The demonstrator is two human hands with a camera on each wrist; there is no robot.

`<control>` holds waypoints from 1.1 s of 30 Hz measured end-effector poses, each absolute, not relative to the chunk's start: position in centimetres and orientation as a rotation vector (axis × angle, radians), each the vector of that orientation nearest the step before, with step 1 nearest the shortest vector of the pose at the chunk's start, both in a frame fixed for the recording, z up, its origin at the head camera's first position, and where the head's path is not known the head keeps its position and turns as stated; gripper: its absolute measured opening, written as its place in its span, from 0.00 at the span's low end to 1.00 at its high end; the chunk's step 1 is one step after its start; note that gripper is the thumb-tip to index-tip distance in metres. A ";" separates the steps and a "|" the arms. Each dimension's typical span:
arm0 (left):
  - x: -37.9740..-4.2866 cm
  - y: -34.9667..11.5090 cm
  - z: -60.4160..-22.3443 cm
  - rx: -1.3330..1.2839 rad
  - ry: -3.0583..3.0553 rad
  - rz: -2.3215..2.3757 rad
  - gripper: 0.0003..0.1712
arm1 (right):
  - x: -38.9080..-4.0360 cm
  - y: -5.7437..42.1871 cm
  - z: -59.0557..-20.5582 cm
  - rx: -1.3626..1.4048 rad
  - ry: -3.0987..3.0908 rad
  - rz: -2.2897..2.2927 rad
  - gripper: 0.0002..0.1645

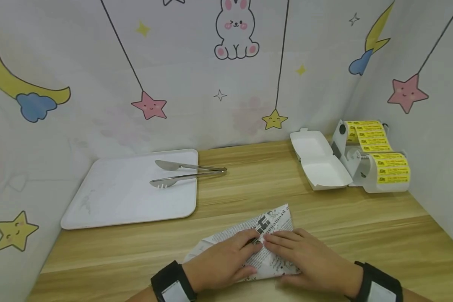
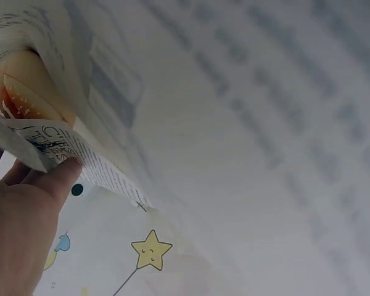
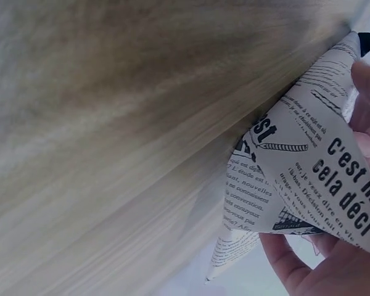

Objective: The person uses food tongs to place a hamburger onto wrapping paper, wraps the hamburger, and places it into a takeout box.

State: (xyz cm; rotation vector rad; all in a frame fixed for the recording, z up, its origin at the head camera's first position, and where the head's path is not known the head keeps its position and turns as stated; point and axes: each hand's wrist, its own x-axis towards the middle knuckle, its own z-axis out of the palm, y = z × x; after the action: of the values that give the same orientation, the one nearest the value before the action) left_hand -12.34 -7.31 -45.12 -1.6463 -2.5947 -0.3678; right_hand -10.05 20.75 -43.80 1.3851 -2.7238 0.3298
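Observation:
A sheet of newspaper-print wrapping paper [image 1: 277, 222] lies folded to a slanted, pointed shape near the front of the table. My left hand [image 1: 222, 260] holds its left side, fingers bent over the top. From the right, my right hand [image 1: 313, 260] grips the paper with fingers over it and thumb low at the near edge. Both hands' fingertips nearly meet at the middle. Inside the paper, the left wrist view shows a sesame bun [image 2: 31, 83] with a red filling; the head view hides it. Printed folds [image 3: 296, 160] fill the right wrist view's right side.
Metal tongs [image 1: 185, 172] lie across the right edge of a white tray [image 1: 117, 193] at back left. An open white takeout box [image 1: 322, 167] stands at back right, beside a label dispenser [image 1: 362, 163] with yellow labels. Printed cloth walls [image 1: 196, 84] border the wooden table.

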 end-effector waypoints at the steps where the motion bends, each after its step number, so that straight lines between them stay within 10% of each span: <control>1: -12.3 -7.3 -45.1 -1.644 -2.593 -0.365 0.30 | -10.1 20.7 -43.8 1.391 -2.723 0.327 0.44; 14: -12.5 -11.8 -43.9 -1.421 -2.659 -0.557 0.25 | -10.3 20.5 -44.1 1.432 -2.637 0.233 0.42; 23: -9.2 -21.7 -43.8 -0.663 -3.235 -0.971 0.17 | -10.2 20.4 -44.1 1.436 -2.639 0.181 0.42; 33: -7.3 -19.9 -44.4 -0.190 -3.314 -1.437 0.17 | -10.3 20.2 -44.0 1.445 -2.615 0.124 0.42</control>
State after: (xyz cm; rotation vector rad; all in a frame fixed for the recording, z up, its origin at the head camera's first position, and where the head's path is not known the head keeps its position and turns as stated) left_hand -7.27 -19.92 -44.41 -0.1901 -3.3143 -1.4367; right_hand -10.31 20.19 -44.02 1.4452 -2.6150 0.1236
